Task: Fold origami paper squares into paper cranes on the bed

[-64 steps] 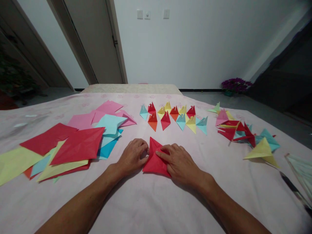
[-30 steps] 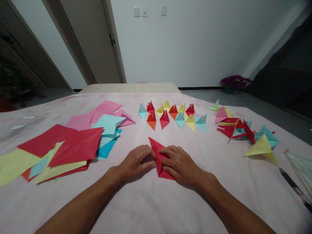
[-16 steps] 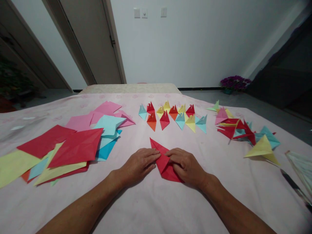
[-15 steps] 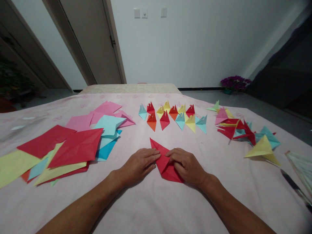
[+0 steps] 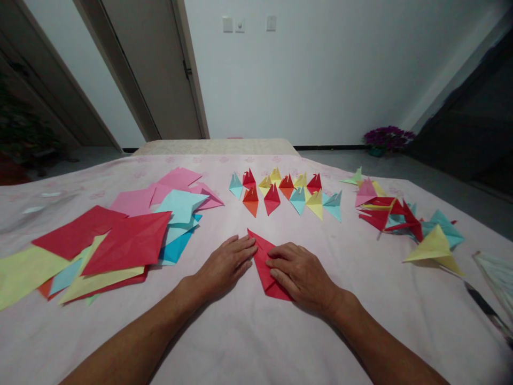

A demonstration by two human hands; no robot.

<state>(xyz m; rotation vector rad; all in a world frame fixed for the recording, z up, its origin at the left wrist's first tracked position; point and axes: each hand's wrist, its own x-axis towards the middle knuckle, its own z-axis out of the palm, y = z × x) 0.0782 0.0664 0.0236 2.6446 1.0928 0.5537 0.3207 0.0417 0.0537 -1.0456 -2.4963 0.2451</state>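
Note:
A red sheet of origami paper (image 5: 262, 267), folded into a pointed shape, lies on the cloth in front of me. My left hand (image 5: 230, 262) rests flat with its fingers stretched out, the fingertips touching the paper's upper left edge. Over the paper's right side lies my right hand (image 5: 300, 272), its fingers and thumb apart and pressing down on the red surface. Part of the paper is hidden under that hand. Beyond it stand several small folded paper cranes (image 5: 272, 200) in red, orange, yellow and light blue.
Loose coloured paper sheets (image 5: 128, 240) overlap at the left. More folded paper pieces (image 5: 435, 248) are heaped at the right, near a dark pen (image 5: 483, 302). A pale patterned cloth (image 5: 256, 342) covers the table. A door and purple flowers (image 5: 388, 139) are behind.
My right hand has gone from pinching a raised flap to lying flatter on the red paper, slightly to the left. My left fingers have drawn back toward the paper's edge.

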